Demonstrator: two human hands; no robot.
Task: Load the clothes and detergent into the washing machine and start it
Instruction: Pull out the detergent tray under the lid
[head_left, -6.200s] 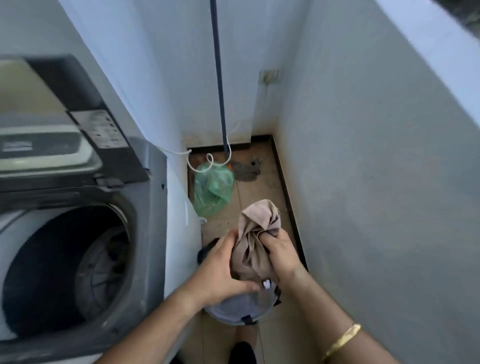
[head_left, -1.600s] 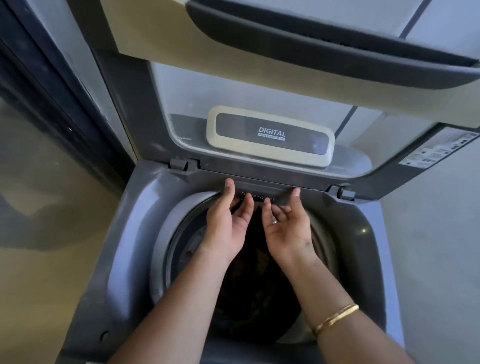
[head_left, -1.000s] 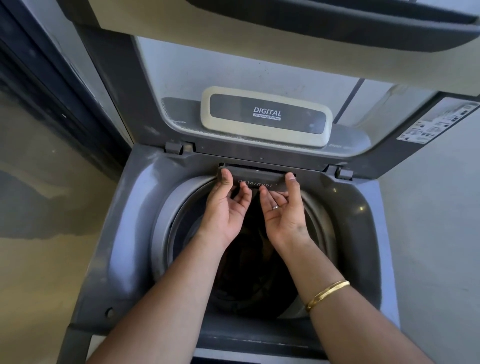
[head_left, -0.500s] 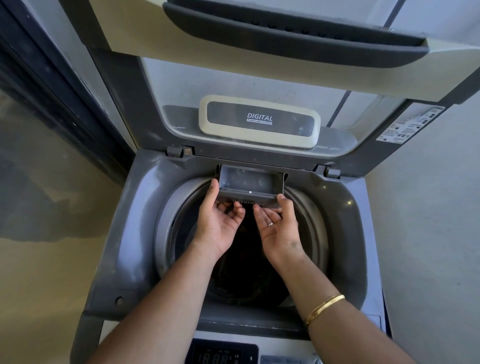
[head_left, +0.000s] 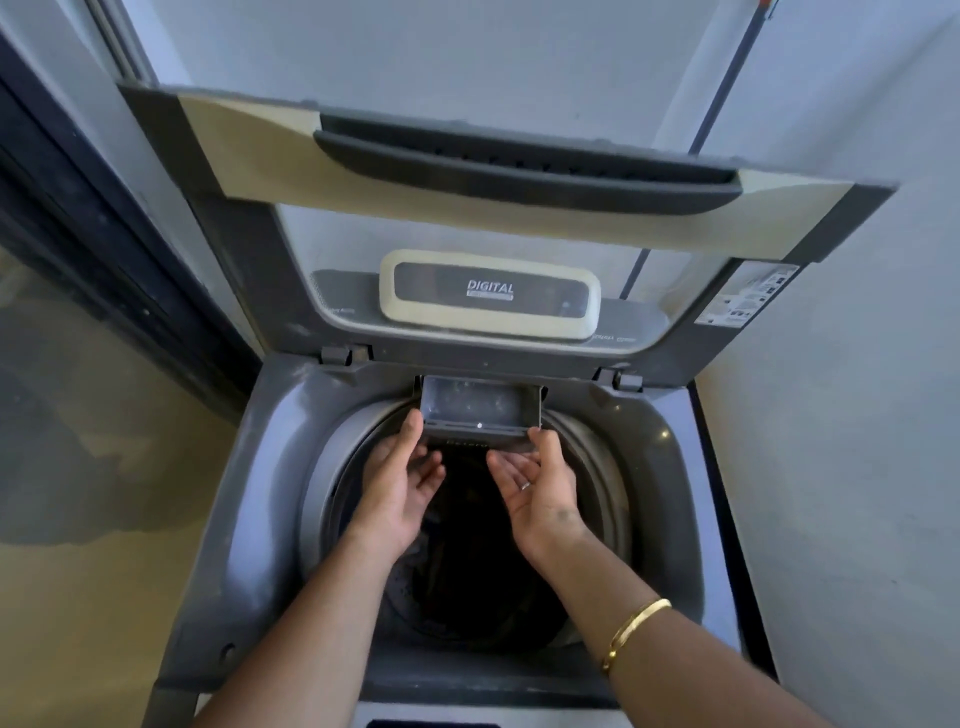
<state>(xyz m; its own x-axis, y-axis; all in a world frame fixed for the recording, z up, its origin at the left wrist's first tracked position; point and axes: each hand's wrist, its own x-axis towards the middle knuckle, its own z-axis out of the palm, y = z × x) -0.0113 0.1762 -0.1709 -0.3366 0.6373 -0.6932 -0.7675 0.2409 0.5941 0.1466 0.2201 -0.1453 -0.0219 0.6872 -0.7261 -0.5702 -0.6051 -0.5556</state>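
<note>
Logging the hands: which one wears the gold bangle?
The right hand: a gold bangle circles its wrist and a ring sits on one finger. The left hand wears neither.

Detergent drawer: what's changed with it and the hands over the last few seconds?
The detergent drawer has slid out of the back rim toward the person, its tray now exposed. The left hand and right hand drew back with it, thumbs touching its front corners. The beige cloth they held earlier is gone from them. The lid stays raised.
</note>
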